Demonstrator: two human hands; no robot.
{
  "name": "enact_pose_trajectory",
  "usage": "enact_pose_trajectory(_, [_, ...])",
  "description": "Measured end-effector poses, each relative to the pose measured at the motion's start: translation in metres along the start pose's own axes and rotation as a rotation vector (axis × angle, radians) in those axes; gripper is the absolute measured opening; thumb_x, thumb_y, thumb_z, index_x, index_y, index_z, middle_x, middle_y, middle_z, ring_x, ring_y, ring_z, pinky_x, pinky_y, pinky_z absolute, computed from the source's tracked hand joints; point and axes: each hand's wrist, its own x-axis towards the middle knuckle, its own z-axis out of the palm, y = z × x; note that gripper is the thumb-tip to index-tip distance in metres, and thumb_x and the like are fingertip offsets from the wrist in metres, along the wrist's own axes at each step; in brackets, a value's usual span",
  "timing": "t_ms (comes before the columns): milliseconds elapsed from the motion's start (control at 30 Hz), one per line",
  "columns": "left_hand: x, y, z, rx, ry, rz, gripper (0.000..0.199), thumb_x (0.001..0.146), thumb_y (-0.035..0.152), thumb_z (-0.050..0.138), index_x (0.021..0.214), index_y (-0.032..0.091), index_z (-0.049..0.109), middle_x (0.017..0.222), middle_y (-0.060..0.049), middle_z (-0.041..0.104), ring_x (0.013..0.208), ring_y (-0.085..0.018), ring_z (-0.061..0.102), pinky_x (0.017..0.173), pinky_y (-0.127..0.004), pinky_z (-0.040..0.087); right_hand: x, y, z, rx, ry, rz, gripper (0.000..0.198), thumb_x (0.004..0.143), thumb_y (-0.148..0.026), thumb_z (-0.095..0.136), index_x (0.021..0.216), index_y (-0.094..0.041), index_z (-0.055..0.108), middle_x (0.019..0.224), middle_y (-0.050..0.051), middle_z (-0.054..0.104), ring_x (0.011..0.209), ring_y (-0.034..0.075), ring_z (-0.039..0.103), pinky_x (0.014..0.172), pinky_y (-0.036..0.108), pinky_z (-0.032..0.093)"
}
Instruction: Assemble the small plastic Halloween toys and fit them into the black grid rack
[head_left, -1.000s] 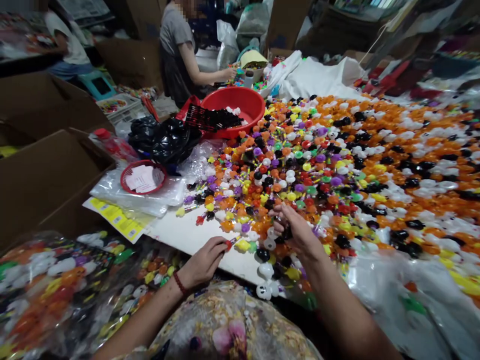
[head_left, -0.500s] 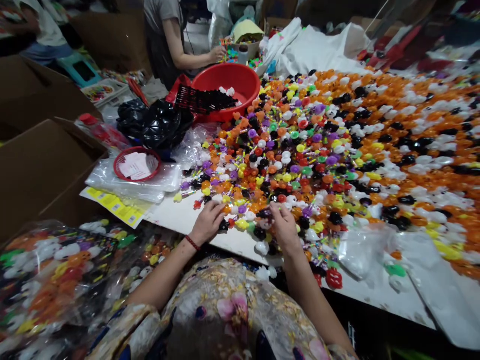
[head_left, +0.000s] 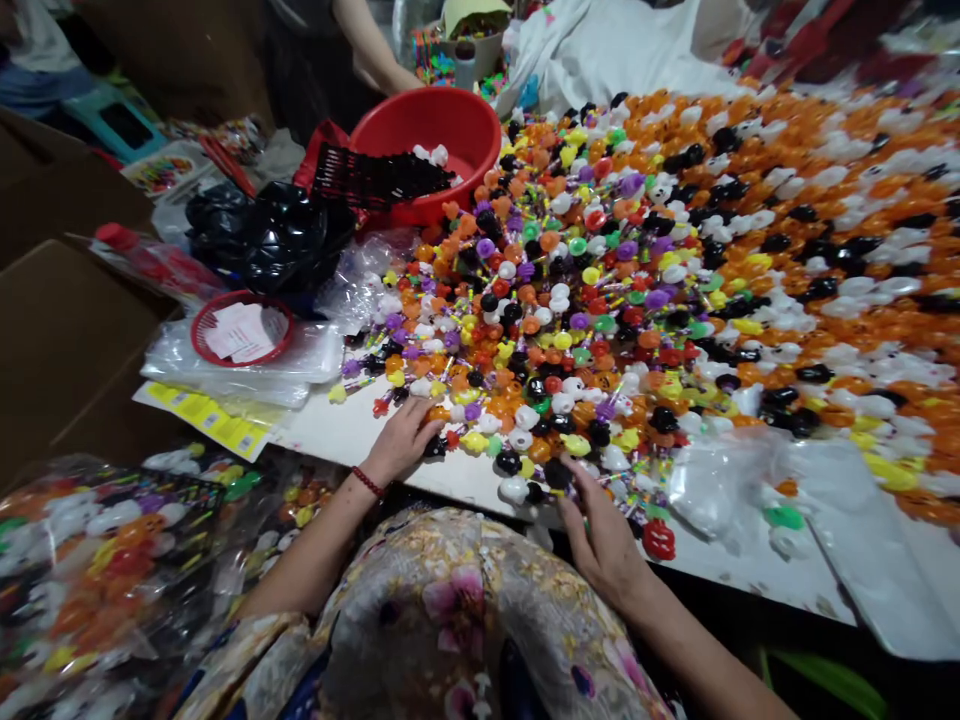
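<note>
My left hand (head_left: 401,443) rests at the table's front edge, fingers loosely stretched out beside a small black plastic figure (head_left: 435,446); it holds nothing I can see. Lower and to the right, my right hand (head_left: 609,535) has its thumb and forefinger at a blurred, dark round plastic figure (head_left: 557,474), which seems pinched between their tips. Around both hands lie small figures on striped sticks in orange, white, black, purple, yellow, green and red. A white figure (head_left: 514,489) and a red pumpkin-like one (head_left: 659,540) lie near the edge.
A red basin (head_left: 480,150) with a black rack across it stands behind the heap. On the left are a red basket (head_left: 196,340) of paper slips, clear bags (head_left: 161,365) and a cardboard box (head_left: 67,350). Plastic bags (head_left: 720,490) lie right. Across the table shows another person's arm (head_left: 367,40).
My right hand has drawn back toward the table's edge and right, the dark figure at its fingertips. My left hand stays nearly where it was. The view has tilted down slightly.
</note>
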Motion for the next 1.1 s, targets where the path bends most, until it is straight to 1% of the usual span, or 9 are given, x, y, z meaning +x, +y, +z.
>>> enact_pose_trajectory(100, [-0.012, 0.006, 0.003, 0.071, 0.144, 0.002, 0.037, 0.099, 0.03, 0.038, 0.132, 0.018, 0.05, 0.122, -0.013, 0.057, 0.115, -0.024, 0.056, 0.1, -0.043, 0.048, -0.03, 0.013, -0.012, -0.165, -0.077, -0.162, 0.031, 0.096, -0.035, 0.05, 0.121, -0.018, 0.058, 0.095, 0.011, 0.07, 0.086, 0.024, 0.066, 0.077, 0.038, 0.057])
enact_pose_trajectory(167, [-0.021, 0.012, 0.003, 0.137, 0.231, 0.053, 0.039, 0.097, 0.031, 0.044, 0.134, 0.018, 0.048, 0.126, -0.015, 0.054, 0.118, -0.027, 0.053, 0.101, -0.046, 0.047, -0.048, 0.023, -0.013, -0.157, -0.149, -0.111, 0.024, 0.096, -0.034, 0.05, 0.11, -0.021, 0.065, 0.082, 0.008, 0.069, 0.075, 0.022, 0.066, 0.07, 0.035, 0.057])
enact_pose_trajectory(267, [-0.034, 0.024, -0.002, 0.189, 0.29, 0.191, 0.042, 0.092, 0.031, 0.055, 0.133, 0.022, 0.049, 0.123, -0.014, 0.055, 0.116, -0.028, 0.054, 0.099, -0.046, 0.047, -0.072, 0.033, -0.007, -0.008, -0.262, 0.156, 0.025, 0.092, -0.038, 0.051, 0.102, -0.026, 0.071, 0.087, 0.008, 0.073, 0.079, 0.024, 0.069, 0.073, 0.035, 0.057])
enact_pose_trajectory(400, [-0.043, 0.039, -0.01, 0.137, 0.263, 0.351, 0.041, 0.087, 0.026, 0.063, 0.128, 0.026, 0.056, 0.119, -0.012, 0.059, 0.111, -0.027, 0.057, 0.095, -0.044, 0.05, -0.098, 0.035, 0.01, 0.243, -0.341, 0.513, 0.03, 0.081, -0.041, 0.059, 0.102, -0.027, 0.075, 0.099, 0.007, 0.076, 0.092, 0.027, 0.069, 0.085, 0.041, 0.054])
enact_pose_trajectory(533, [-0.046, 0.047, -0.008, 0.067, 0.18, 0.419, 0.036, 0.084, 0.017, 0.065, 0.119, 0.026, 0.062, 0.113, -0.01, 0.063, 0.107, -0.025, 0.06, 0.091, -0.04, 0.052, -0.106, 0.042, 0.029, 0.469, -0.362, 0.719, 0.033, 0.078, -0.048, 0.057, 0.087, -0.022, 0.076, 0.079, 0.003, 0.073, 0.079, 0.026, 0.068, 0.074, 0.038, 0.054])
enact_pose_trajectory(667, [-0.044, 0.052, 0.0, 0.017, 0.158, 0.451, 0.03, 0.083, 0.013, 0.067, 0.11, 0.025, 0.067, 0.107, -0.009, 0.068, 0.106, -0.024, 0.062, 0.089, -0.038, 0.054, -0.106, 0.054, 0.042, 0.441, -0.371, 0.656, 0.026, 0.075, -0.045, 0.064, 0.08, -0.023, 0.075, 0.076, 0.001, 0.071, 0.079, 0.025, 0.066, 0.076, 0.036, 0.053])
enact_pose_trajectory(800, [-0.04, 0.058, 0.01, -0.112, 0.0, 0.617, 0.024, 0.084, 0.018, 0.069, 0.107, 0.025, 0.069, 0.095, -0.007, 0.073, 0.092, -0.02, 0.068, 0.081, -0.032, 0.057, -0.107, 0.058, 0.049, 0.191, -0.361, 0.516, 0.027, 0.076, -0.032, 0.064, 0.098, -0.023, 0.076, 0.114, 0.01, 0.069, 0.107, 0.028, 0.061, 0.094, 0.039, 0.047])
enact_pose_trajectory(933, [-0.036, 0.071, 0.018, -0.258, -0.222, 0.554, 0.014, 0.09, 0.026, 0.062, 0.102, 0.024, 0.07, 0.092, -0.008, 0.073, 0.086, -0.018, 0.07, 0.079, -0.031, 0.058, -0.103, 0.063, 0.051, 0.052, -0.552, 0.381, 0.031, 0.077, -0.023, 0.06, 0.104, -0.023, 0.075, 0.135, 0.013, 0.06, 0.117, 0.032, 0.057, 0.097, 0.044, 0.045])
enact_pose_trajectory(1100, [-0.007, 0.092, 0.027, -0.08, -0.079, 0.41, 0.023, 0.096, 0.026, 0.049, 0.114, 0.019, 0.063, 0.105, -0.012, 0.069, 0.098, -0.022, 0.065, 0.087, -0.038, 0.055, -0.085, 0.062, 0.075, 0.236, -0.566, 0.401, 0.031, 0.075, -0.016, 0.056, 0.1, -0.021, 0.074, 0.124, 0.01, 0.068, 0.118, 0.03, 0.057, 0.102, 0.044, 0.04])
